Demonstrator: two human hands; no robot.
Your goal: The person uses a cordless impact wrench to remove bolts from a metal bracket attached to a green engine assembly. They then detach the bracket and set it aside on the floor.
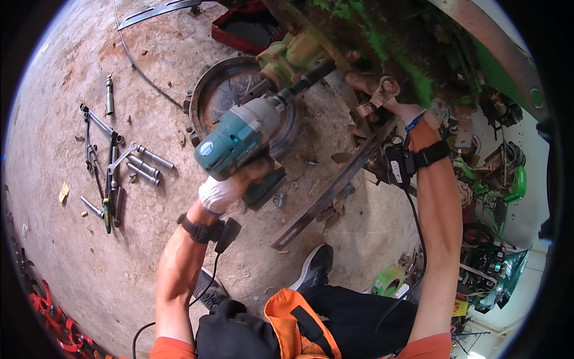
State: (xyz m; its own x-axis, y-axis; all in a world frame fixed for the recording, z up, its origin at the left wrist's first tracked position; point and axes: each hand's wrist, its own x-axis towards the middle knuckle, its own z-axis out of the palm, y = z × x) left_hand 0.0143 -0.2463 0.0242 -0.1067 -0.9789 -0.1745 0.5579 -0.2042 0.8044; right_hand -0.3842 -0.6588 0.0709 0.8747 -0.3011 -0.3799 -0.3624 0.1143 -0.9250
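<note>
My left hand (228, 189), in a white work glove, is closed around the handle of a teal and grey cordless impact wrench (242, 133). From the wrench's nose a dark socket extension (314, 74) points up and right to the underside of a green machine (382, 36). Whether its tip sits on a fastener is hidden. My right hand (410, 113), gloved with a blue cuff, is up against the machine beside a rusty metal linkage (382, 93). Its fingers are hidden among the parts.
A round metal housing (200, 90) lies behind the wrench. On the floor at left are ratchet handles (98, 119), sockets (143, 170) and a green-ended bar (107, 215). A long flat metal bar (335, 188) slants down from the machine. A red tray (245, 30) stands at the back.
</note>
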